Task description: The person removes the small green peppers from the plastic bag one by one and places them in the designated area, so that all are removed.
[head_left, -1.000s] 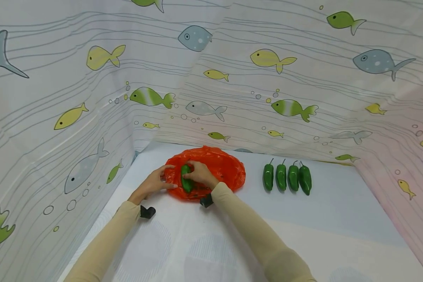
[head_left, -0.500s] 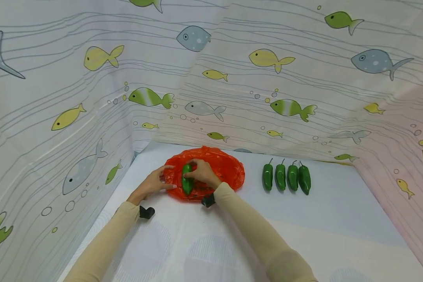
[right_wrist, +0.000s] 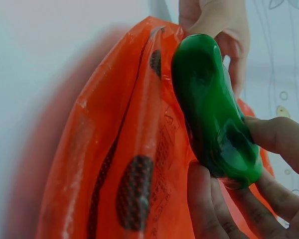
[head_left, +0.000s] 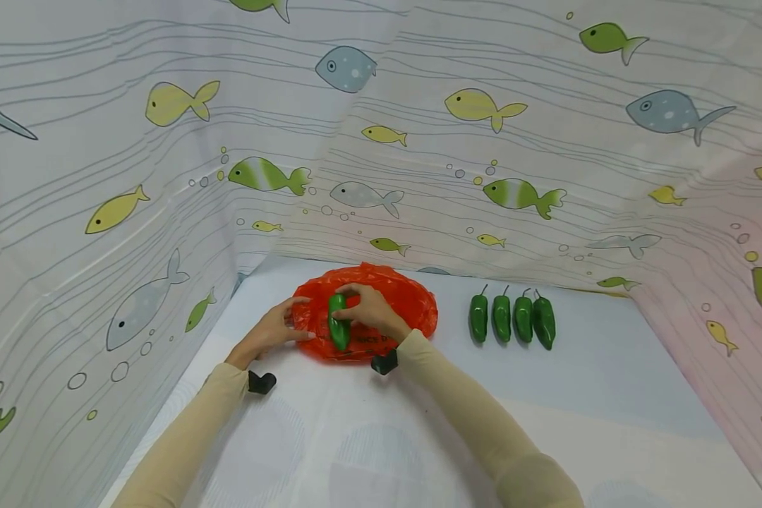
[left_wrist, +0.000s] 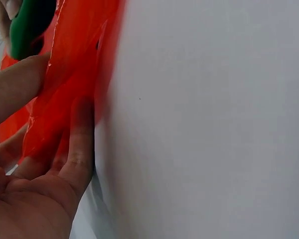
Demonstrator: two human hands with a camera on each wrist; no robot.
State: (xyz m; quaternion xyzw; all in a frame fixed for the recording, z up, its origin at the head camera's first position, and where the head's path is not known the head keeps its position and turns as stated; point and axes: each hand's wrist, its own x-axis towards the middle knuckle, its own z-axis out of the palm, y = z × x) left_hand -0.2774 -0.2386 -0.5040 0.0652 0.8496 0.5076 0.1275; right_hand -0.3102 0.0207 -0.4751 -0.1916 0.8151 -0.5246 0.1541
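My right hand (head_left: 368, 310) pinches a glossy green pepper (head_left: 339, 321) between thumb and fingers over the left part of an open red plastic bag (head_left: 413, 310). In the right wrist view the pepper's near end (right_wrist: 236, 149) sits among the fingertips, with dark printed marks on the bag wall (right_wrist: 79, 164) beside it. My left hand (head_left: 269, 331) holds the bag's left side, thumb and fingers bent around it. Fingers of that hand (left_wrist: 77, 159) show partly through the translucent plastic in the left wrist view, right beside the table.
Several more green peppers (head_left: 502, 319) lie side by side on the white table (head_left: 597, 395) to the bag's right, stems pointing away. A fish-patterned sheet (head_left: 432, 162) forms walls at the back and both sides.
My right hand and the pepper shift slightly right over the bag, and the pepper's near end swings right. More black lettering on the bag shows. The left hand stays at the bag's side.
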